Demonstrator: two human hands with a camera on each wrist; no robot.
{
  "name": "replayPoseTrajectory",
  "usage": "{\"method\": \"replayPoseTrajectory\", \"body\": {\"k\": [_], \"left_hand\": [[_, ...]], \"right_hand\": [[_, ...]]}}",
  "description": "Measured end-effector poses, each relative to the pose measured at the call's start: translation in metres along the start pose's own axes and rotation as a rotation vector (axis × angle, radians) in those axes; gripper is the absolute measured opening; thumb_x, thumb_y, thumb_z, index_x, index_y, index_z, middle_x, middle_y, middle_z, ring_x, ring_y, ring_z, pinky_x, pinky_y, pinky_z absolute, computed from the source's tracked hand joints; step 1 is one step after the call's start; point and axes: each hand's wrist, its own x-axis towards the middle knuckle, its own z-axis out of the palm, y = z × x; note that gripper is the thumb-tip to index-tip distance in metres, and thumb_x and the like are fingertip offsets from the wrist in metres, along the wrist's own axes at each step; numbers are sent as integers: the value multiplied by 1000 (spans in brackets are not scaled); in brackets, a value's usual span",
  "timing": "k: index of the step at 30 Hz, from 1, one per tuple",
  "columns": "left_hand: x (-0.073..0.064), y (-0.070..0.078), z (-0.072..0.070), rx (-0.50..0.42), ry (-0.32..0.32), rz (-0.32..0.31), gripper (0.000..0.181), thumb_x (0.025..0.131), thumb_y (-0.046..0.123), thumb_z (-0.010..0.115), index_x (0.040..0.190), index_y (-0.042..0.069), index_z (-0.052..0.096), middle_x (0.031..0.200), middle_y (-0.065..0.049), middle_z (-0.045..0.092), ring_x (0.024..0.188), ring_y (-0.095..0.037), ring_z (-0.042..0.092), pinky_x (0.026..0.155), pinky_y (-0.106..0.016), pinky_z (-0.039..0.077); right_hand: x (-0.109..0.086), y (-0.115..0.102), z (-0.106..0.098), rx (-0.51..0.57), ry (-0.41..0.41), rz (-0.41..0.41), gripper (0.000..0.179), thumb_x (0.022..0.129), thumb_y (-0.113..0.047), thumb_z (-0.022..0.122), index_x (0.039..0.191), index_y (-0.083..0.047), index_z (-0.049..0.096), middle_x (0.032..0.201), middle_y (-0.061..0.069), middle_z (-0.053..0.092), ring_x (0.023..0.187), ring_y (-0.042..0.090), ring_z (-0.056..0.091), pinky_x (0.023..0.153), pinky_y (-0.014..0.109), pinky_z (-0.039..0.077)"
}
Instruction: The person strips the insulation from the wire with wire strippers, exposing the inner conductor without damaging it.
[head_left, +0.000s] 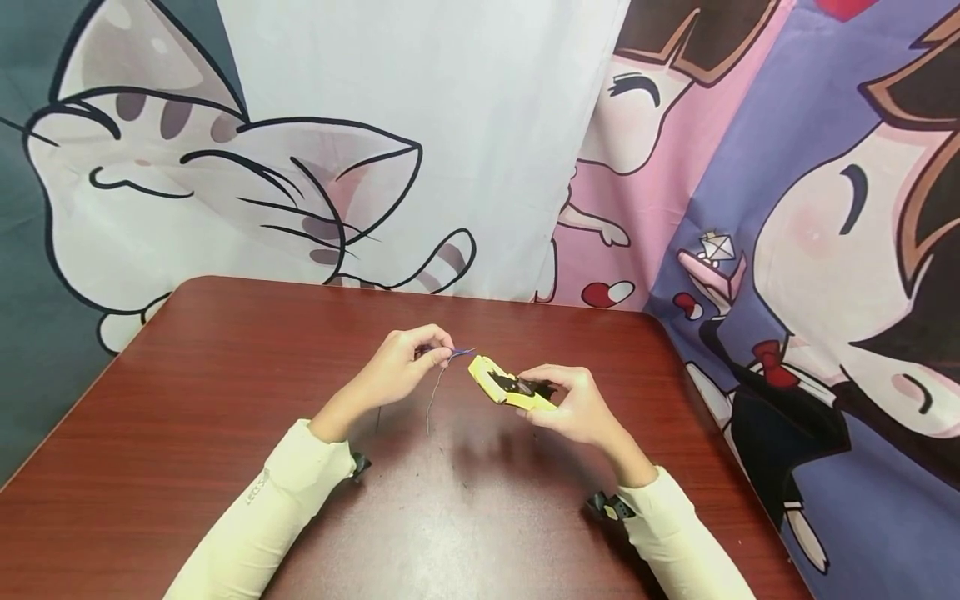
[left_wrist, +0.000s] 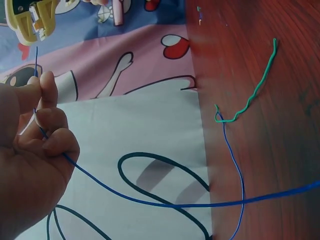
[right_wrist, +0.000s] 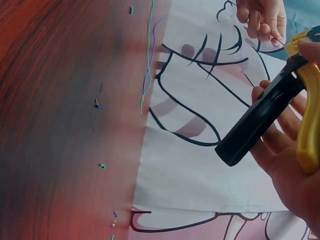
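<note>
My left hand (head_left: 393, 371) pinches a thin blue wire (left_wrist: 120, 195) between thumb and forefinger, its short end sticking out past the fingertips. In the left wrist view the rest of the wire trails under the curled fingers and off to the right. My right hand (head_left: 577, 406) grips a yellow and black wire stripper (head_left: 489, 382), its head turned toward the wire end. A small gap shows between the wire tip and the stripper's jaws in the left wrist view. The black handle (right_wrist: 260, 117) lies against the right hand's fingers.
A green wire (left_wrist: 257, 91) hangs or lies beside a blue strand over the reddish-brown table (head_left: 187, 375); I cannot tell which. Small scraps of green insulation (right_wrist: 102, 165) and a blue snippet (right_wrist: 98, 105) lie on the table. A cartoon-printed cloth (head_left: 450, 125) stands behind the far edge.
</note>
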Motion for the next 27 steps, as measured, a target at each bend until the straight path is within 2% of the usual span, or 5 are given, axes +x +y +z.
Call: {"method": "replayPoseTrajectory", "body": {"k": [5,10,15,21,27], "left_hand": [[0,0,4,-13,-3,17,8,94,3,66,92,11,66,74,-1,66,63,-15,57,55,-24,41],[1,1,7,-23,-10,24,10,94,3,66,91,12,67,74,1,65,65,-11,58,56,-24,43],[3,3,13,-53,-25,2,8,96,6,64,92,12,67,77,-8,68,66,-15,58,57,-25,42],[5,9,18,-66,-22,-33,6,98,9,62,95,13,66,76,0,65,64,-18,54,57,-26,40],[5,13,23,-97,-25,-65,4,99,9,61,97,10,65,78,-7,66,65,-19,54,59,-26,40]], "right_hand": [[-1,0,2,21,5,-8,40,63,12,84,101,7,71,89,18,71,72,24,63,59,30,57],[-1,5,2,102,-31,18,38,66,15,81,102,10,70,91,19,71,78,17,65,66,36,58],[-5,29,3,213,-102,31,32,77,15,74,108,10,67,94,22,71,83,19,68,73,31,57],[-6,39,1,348,-156,44,24,89,15,57,112,13,63,94,36,67,84,20,73,68,32,58],[-7,41,0,373,-163,67,24,91,11,55,114,14,62,99,18,73,84,26,74,68,37,59]]}}
